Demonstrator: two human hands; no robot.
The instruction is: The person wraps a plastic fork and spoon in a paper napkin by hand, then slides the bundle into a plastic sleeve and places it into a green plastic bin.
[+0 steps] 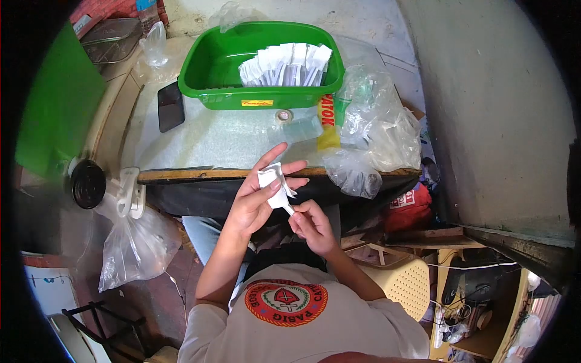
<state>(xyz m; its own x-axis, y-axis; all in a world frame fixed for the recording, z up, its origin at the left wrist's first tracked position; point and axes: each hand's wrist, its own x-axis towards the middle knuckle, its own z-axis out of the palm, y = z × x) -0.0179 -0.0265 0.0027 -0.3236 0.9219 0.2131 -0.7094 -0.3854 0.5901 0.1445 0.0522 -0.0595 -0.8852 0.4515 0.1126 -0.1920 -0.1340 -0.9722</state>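
Note:
My left hand is raised in front of the table edge, its thumb pressing a folded white paper napkin against the fingers. From the lower end of the napkin runs a narrow white stem, pinched between thumb and fingertips of my right hand. What the paper wraps, if anything, is hidden. Beyond my hands, a green plastic basin stands on the table. Inside it, on the right, lies a row of similar white folded paper pieces.
A phone, a tape roll and a clear plastic packet lie on the table. Crumpled clear bags cover its right side. At left, a bag hangs from a white clamp. A grey wall stands right.

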